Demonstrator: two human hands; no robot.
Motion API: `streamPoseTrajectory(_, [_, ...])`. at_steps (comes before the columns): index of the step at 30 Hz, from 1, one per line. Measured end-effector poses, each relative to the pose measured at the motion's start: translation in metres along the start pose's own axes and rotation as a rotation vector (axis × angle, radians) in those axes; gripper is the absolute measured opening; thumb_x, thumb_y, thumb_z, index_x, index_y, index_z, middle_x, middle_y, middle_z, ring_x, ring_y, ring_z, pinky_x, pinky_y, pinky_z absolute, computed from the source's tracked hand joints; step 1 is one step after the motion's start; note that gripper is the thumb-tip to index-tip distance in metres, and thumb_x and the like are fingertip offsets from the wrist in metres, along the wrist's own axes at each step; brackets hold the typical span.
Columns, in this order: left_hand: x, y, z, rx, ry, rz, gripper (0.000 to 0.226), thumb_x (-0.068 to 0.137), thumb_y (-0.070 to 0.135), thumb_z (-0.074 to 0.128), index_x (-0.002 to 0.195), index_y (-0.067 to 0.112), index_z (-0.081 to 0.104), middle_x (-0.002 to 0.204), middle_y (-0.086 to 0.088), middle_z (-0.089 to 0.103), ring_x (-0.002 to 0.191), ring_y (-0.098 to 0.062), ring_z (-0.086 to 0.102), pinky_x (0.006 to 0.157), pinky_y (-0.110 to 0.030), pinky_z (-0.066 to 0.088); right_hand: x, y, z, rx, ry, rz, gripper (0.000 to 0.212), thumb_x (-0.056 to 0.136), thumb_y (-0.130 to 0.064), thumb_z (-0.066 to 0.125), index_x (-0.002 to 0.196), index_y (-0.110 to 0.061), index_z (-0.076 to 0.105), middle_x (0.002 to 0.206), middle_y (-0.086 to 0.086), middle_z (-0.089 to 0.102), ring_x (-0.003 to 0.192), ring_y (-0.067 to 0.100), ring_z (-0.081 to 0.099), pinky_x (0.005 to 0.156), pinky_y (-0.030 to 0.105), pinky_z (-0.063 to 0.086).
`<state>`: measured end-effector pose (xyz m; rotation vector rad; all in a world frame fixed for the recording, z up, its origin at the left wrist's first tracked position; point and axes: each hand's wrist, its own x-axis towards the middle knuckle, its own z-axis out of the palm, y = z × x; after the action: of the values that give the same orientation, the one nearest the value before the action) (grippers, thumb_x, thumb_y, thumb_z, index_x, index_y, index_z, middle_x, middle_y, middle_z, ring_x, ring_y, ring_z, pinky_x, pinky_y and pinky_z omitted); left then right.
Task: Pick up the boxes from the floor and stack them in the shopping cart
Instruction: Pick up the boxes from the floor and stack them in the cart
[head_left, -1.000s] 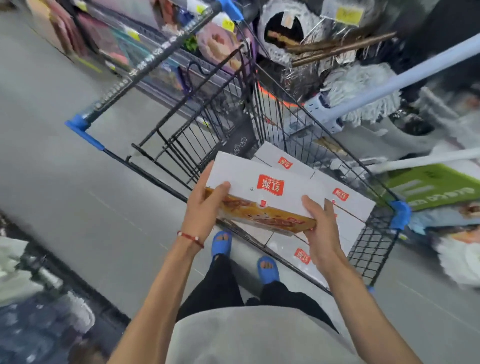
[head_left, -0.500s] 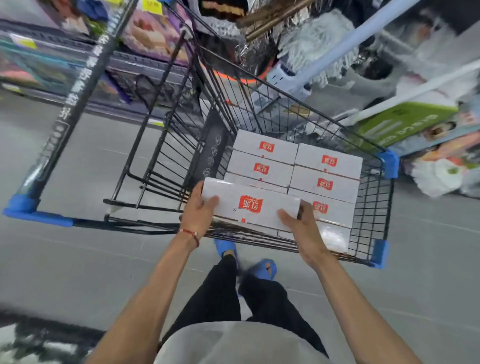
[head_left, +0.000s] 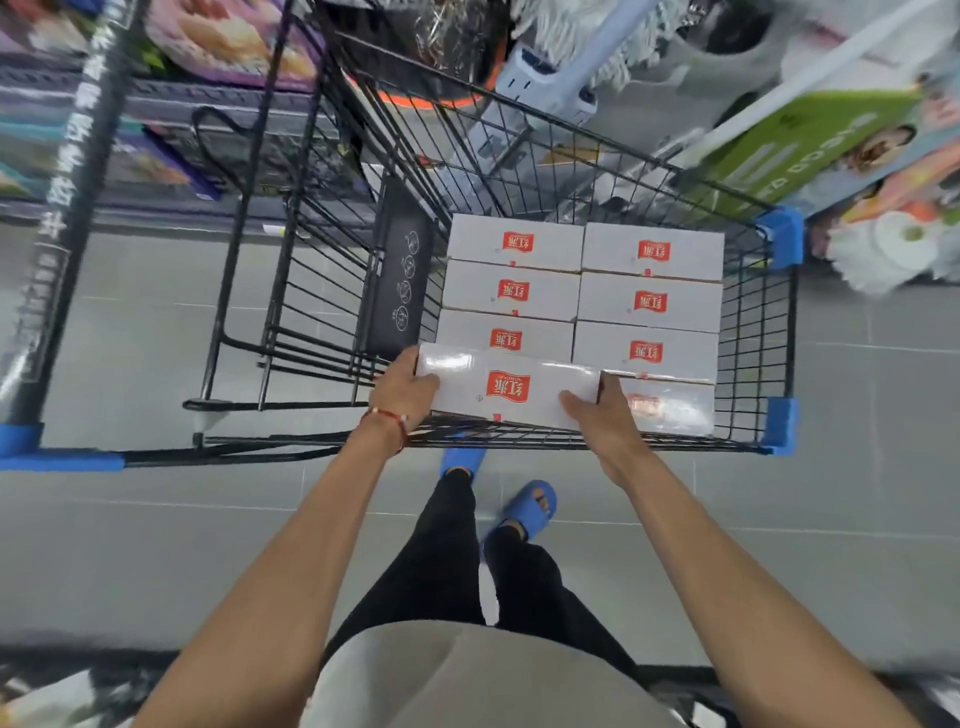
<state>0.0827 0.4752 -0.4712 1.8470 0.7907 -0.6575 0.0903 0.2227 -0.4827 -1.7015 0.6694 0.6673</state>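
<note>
I hold a white box with a red label (head_left: 506, 387) in both hands, low inside the black wire shopping cart (head_left: 571, 444) at its near-left corner. My left hand (head_left: 402, 389) grips the box's left end. My right hand (head_left: 597, 415) grips its right end. Several identical white boxes (head_left: 647, 301) lie in two rows in the cart, filling its floor beyond and to the right of the held box.
The cart's folded child seat (head_left: 400, 275) and long handle (head_left: 72, 208) are to the left, with blue corner bumpers (head_left: 779, 426) on the right. Store shelves with goods (head_left: 810, 140) stand behind. My feet in blue sandals (head_left: 530, 506) stand on the grey tile floor.
The box has come down from above the cart's rim into the near-left corner of the cart, level with the stacked boxes. Both hands stayed on its ends.
</note>
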Motion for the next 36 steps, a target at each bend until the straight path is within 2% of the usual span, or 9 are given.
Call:
streamPoseTrajectory(4, [0.004,0.001,0.000,0.012,-0.045,-0.014,0.045,0.091,0.011,0.050,0.132,0.025,0.061,0.123,0.001,0.068,0.115,-0.024,0.061,0.106,-0.041,0.049,0.000,-0.001,0.006,-0.030,0.068,0.030,0.044,0.102,-0.004,0.059,0.143,-0.011,0.046,0.127,0.005,0.065,0.107,0.018,0.064,0.090,0.028,0.052])
streamPoseTrajectory(9, [0.000,0.007,-0.001,-0.029,-0.045,-0.048,0.049,0.093,0.013,0.051,0.140,0.027,0.056,0.129,0.003,0.065,0.115,-0.022,0.060,0.106,-0.040,0.048,-0.006,-0.007,0.013,-0.086,0.082,0.051,0.053,0.101,-0.015,0.061,0.151,-0.013,0.042,0.137,0.006,0.063,0.123,0.023,0.062,0.110,0.040,0.049])
streamPoseTrajectory(12, [-0.003,0.009,-0.001,-0.031,-0.052,-0.060,0.046,0.095,0.014,0.051,0.139,0.025,0.056,0.127,0.002,0.064,0.115,-0.022,0.059,0.107,-0.041,0.047,-0.008,-0.007,0.011,-0.111,0.045,0.066,0.074,0.100,-0.026,0.064,0.162,-0.017,0.026,0.159,0.005,0.045,0.145,0.028,0.045,0.122,0.047,0.037])
streamPoseTrajectory(14, [-0.002,0.007,-0.003,-0.012,-0.039,-0.077,0.049,0.090,0.019,0.050,0.138,0.026,0.055,0.128,0.000,0.063,0.118,-0.026,0.058,0.108,-0.045,0.047,-0.013,-0.014,0.011,-0.137,-0.020,0.088,0.077,0.103,-0.020,0.061,0.165,-0.015,0.016,0.165,0.003,0.034,0.152,0.024,0.033,0.124,0.040,0.031])
streamPoseTrajectory(18, [0.009,-0.007,-0.005,0.004,-0.019,-0.103,0.063,0.076,0.029,0.045,0.139,0.030,0.051,0.130,-0.002,0.061,0.119,-0.029,0.056,0.108,-0.050,0.046,-0.009,-0.011,0.009,-0.158,-0.073,0.075,0.056,0.104,-0.006,0.056,0.156,-0.012,0.035,0.145,0.003,0.056,0.134,0.022,0.054,0.102,0.029,0.043])
streamPoseTrajectory(24, [-0.004,0.010,-0.004,0.146,-0.025,-0.063,0.048,0.090,0.019,0.054,0.137,0.027,0.046,0.113,0.001,0.056,0.108,-0.026,0.052,0.104,-0.045,0.046,-0.010,-0.005,0.015,-0.143,0.011,0.063,0.055,0.102,-0.010,0.058,0.154,-0.015,0.041,0.142,0.003,0.060,0.130,0.023,0.057,0.116,0.040,0.044])
streamPoseTrajectory(30, [-0.003,0.013,-0.001,0.121,-0.078,-0.065,0.054,0.091,0.021,0.058,0.142,0.022,0.039,0.127,-0.005,0.059,0.110,-0.027,0.053,0.105,-0.042,0.045,-0.014,0.000,0.019,-0.176,0.086,0.027,0.053,0.102,-0.014,0.058,0.154,-0.016,0.043,0.143,0.003,0.061,0.131,0.024,0.058,0.116,0.042,0.044])
streamPoseTrajectory(33, [-0.005,0.014,0.005,0.062,-0.078,-0.063,0.064,0.095,0.019,0.058,0.152,0.012,0.031,0.139,-0.009,0.054,0.122,-0.027,0.054,0.108,-0.041,0.044,-0.022,-0.003,0.013,-0.108,0.104,0.011,0.048,0.102,-0.008,0.057,0.149,-0.014,0.051,0.140,0.002,0.062,0.129,0.022,0.058,0.110,0.034,0.046])
streamPoseTrajectory(36, [-0.016,0.017,0.013,0.021,0.022,0.040,0.040,0.096,0.012,0.056,0.135,0.010,0.048,0.133,-0.008,0.056,0.116,-0.023,0.056,0.095,-0.031,0.047,-0.038,-0.003,0.003,-0.017,0.169,-0.024,0.046,0.102,-0.007,0.058,0.147,-0.015,0.054,0.141,-0.003,0.060,0.126,0.017,0.057,0.101,0.023,0.046])
